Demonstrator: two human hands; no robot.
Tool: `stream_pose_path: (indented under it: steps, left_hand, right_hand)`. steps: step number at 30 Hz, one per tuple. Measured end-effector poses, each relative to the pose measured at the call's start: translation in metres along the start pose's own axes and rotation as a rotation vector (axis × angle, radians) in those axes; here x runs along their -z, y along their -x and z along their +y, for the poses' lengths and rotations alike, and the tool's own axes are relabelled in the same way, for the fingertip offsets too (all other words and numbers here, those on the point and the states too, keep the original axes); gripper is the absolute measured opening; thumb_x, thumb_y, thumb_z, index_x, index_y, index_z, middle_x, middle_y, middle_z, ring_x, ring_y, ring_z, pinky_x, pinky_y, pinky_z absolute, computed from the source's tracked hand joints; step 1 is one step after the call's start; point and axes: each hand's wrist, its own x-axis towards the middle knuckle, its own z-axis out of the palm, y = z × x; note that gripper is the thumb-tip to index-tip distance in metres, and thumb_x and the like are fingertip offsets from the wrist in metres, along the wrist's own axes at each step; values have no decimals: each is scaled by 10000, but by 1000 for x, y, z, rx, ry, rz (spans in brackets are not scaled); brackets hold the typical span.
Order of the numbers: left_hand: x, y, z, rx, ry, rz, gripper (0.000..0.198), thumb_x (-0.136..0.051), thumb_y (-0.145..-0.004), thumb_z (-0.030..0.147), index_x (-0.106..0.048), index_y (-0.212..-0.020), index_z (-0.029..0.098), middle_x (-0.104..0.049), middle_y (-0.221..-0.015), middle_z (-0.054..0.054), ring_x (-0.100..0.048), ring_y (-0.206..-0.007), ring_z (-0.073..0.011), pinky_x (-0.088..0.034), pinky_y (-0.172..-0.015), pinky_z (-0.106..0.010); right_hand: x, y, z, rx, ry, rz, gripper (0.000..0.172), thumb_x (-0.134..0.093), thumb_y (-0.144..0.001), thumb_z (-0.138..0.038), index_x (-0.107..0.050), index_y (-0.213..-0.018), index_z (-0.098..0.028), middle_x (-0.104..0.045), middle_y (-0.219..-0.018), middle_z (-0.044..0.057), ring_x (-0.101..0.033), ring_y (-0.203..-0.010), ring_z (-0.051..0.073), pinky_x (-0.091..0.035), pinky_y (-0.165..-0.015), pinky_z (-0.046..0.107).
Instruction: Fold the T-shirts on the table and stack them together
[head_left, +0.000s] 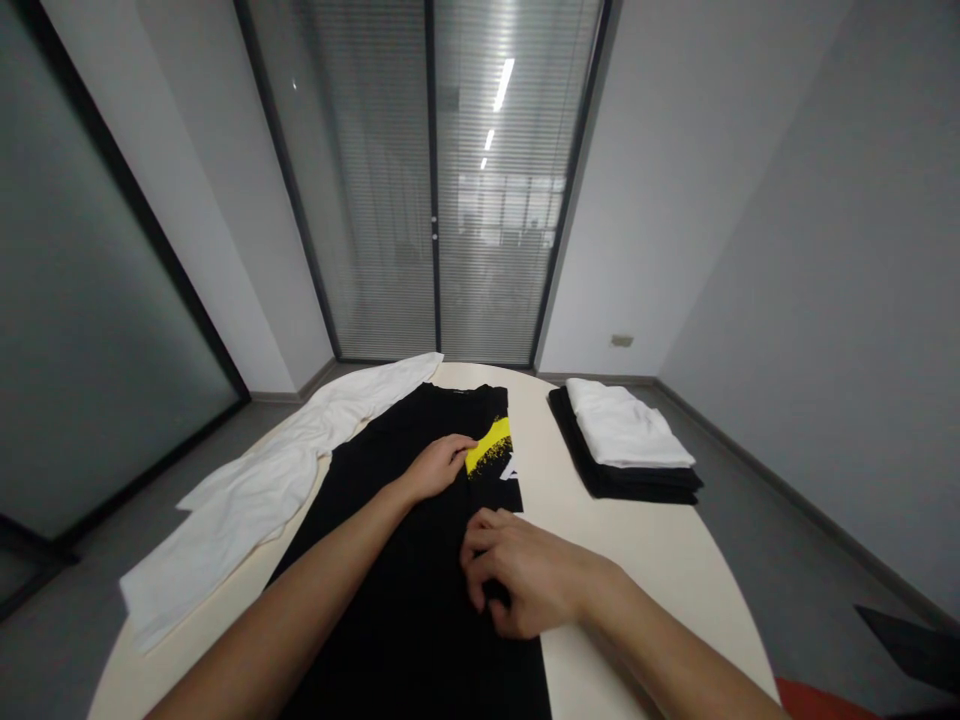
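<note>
A black T-shirt (397,610) lies lengthwise on the table, its collar at the far end. Its right side is folded inward, and a yellow print (491,446) with black speckles and a bit of white shows on the folded part. My left hand (439,466) rests on the shirt at the left edge of that print, fingers stretched out and lying on the cloth. Nearer to me, my right hand (517,570) touches the shirt's right edge with bent fingers, the thumb apart from them. Neither hand shows cloth clearly gripped.
A loosely spread white garment (262,480) runs along the table's left side. On the right stands a stack of folded clothes, a white one (626,425) over black ones (645,486). The round cream table (660,570) curves down at both sides. Glass panels with blinds (375,200) stand behind.
</note>
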Motion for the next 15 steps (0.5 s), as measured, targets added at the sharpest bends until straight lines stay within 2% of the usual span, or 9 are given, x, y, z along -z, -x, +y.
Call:
stream_pose_path:
  steps: [2,5,7,10,12,15]
  left_hand:
    - [-2,5,0,-1,-7,16,341,-459,-967,174,-679,-1227,178,-669,-1315,-90,-613,-1226,-208,-447,-1112,-387]
    - [-5,12,0,-16,-25,50,366,-437,-973,164,-645,-1273,186,-641,-1358,-86,-584,-1263,-210,-423,-1140,-410]
    - [-6,15,2,-28,-44,71,380,-418,-972,146,-635,-1282,186,-645,-1348,-83,-587,-1251,-203,-432,-1134,-404]
    - [-5,17,6,-54,-104,73,354,-420,-981,162,-664,-1237,178,-663,-1303,-95,-586,-1223,-215,-457,-1106,-407]
    - [-4,17,7,-80,-154,62,334,-433,-988,186,-683,-1210,189,-671,-1274,-91,-570,-1216,-223,-459,-1096,-416]
    - [-4,17,5,-87,-193,47,333,-434,-998,210,-687,-1213,205,-662,-1282,-78,-538,-1234,-229,-443,-1106,-425]
  right_hand:
    - [4,1,-5,-14,-29,-14,143,-637,-661,-135,-657,-777,-216,-685,-883,17,-549,-1120,244,-360,-911,341]
    - [10,3,-12,-74,-57,-60,186,-616,-643,-112,-635,-801,-210,-680,-804,-10,-620,-938,202,-329,-960,367]
    - [12,5,-15,-136,-93,-89,253,-680,-645,-178,-675,-894,-220,-702,-836,-15,-631,-851,186,-305,-993,394]
    - [12,8,-17,-184,-154,-171,329,-778,-637,-331,-737,-955,-256,-739,-881,-7,-653,-902,219,-249,-1048,439]
    - [10,10,-16,-179,-173,-238,249,-791,-649,-338,-757,-887,-272,-748,-844,-20,-662,-935,229,-219,-1069,448]
    - [7,11,-17,-141,-220,-273,166,-800,-662,-249,-733,-813,-255,-748,-824,-51,-667,-918,198,-223,-1075,417]
